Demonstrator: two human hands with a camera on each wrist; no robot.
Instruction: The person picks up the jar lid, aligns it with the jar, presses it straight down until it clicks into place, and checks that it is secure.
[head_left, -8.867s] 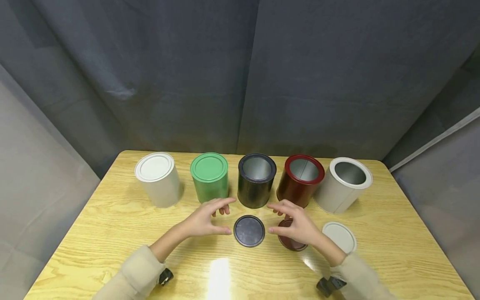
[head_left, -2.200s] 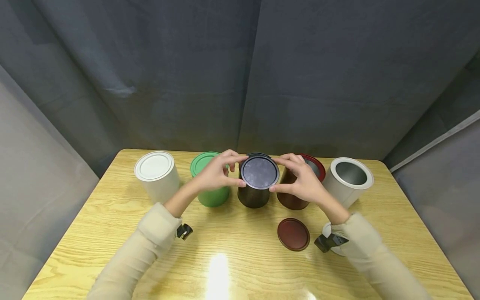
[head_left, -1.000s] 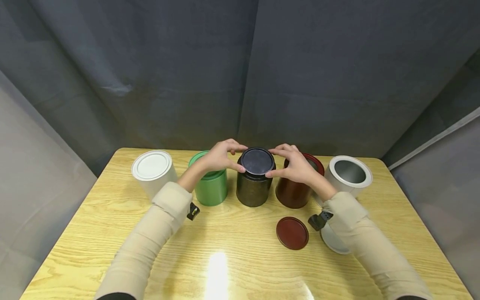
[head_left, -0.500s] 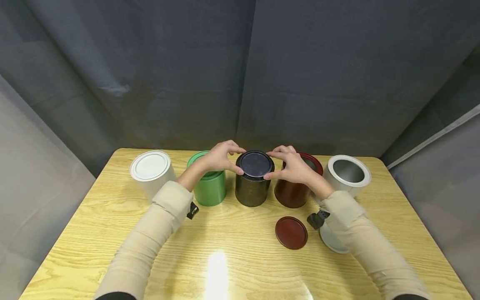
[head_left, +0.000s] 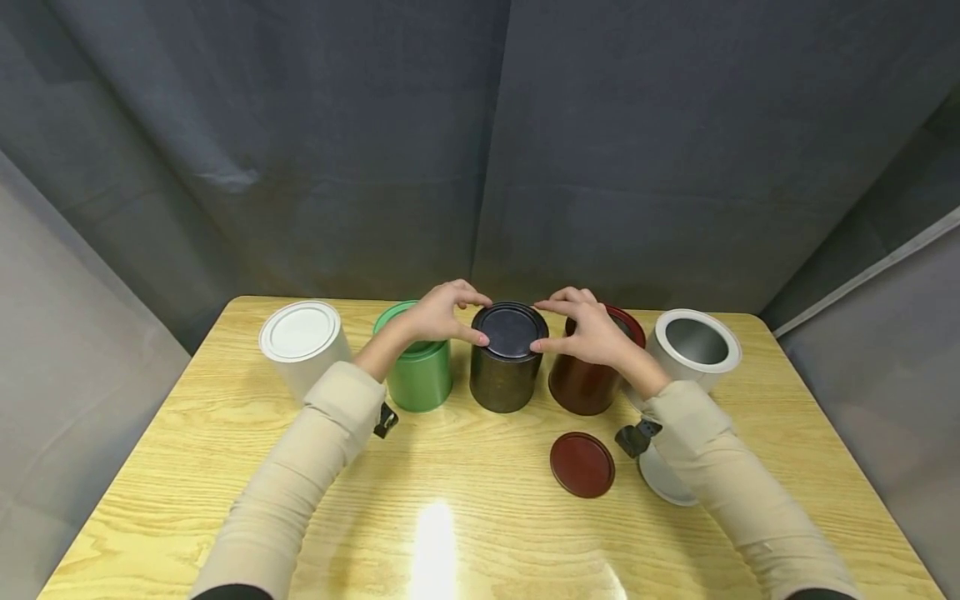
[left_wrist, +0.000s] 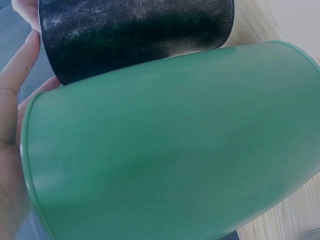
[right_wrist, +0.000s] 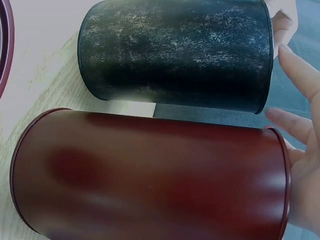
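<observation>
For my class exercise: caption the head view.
Left hand and right hand hold the black lid atop a black can, between a green can and a red can.

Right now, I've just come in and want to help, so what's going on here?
A person's left hand and right hand hold the black lid by its rim, on top of the black can. Whether it is fully pressed down can't be told. The red lid and a pale lid lie on the table, and the rightmost can stands open.
</observation>
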